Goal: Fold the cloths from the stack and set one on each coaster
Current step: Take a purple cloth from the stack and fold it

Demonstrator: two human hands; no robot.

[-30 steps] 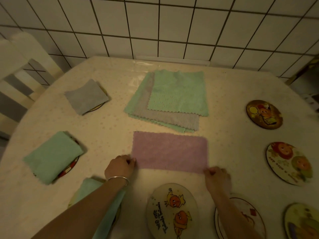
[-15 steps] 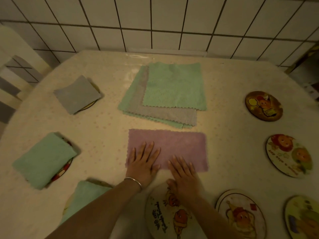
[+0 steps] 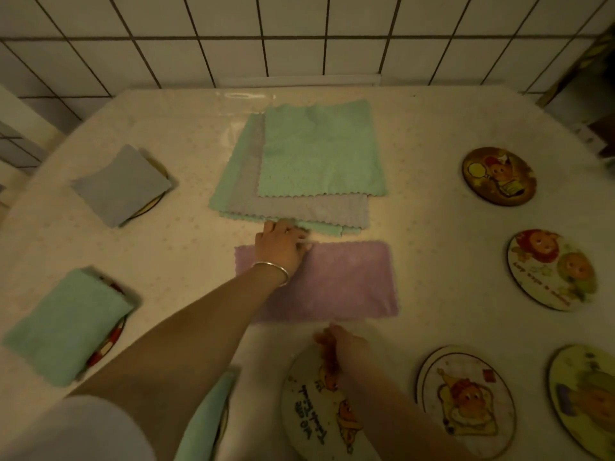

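Observation:
A purple cloth [image 3: 336, 281], folded to a long rectangle, lies flat on the table in front of the stack of green and grey cloths [image 3: 316, 161]. My left hand [image 3: 283, 249] reaches over the purple cloth's left part, fingers curled at its far edge, right by the stack's near edge. My right hand [image 3: 339, 347] is blurred, just short of the cloth's near edge, above a bare cartoon coaster [image 3: 312, 417]. Folded cloths sit on three coasters at the left: a grey cloth [image 3: 121, 186], a green cloth [image 3: 66, 324] and another green cloth [image 3: 206, 424] under my left arm.
Several bare round coasters lie at the right: a brown coaster [image 3: 499, 176], a white coaster [image 3: 550, 269], a near coaster [image 3: 466, 404] and a yellow coaster [image 3: 585, 400]. A tiled wall [image 3: 299, 38] backs the table. A white chair [image 3: 13, 138] stands at the left.
Both hands pressed flat on the purple cloth half a second ago. Now my left hand has slid up to its far edge and my right hand has pulled back off it.

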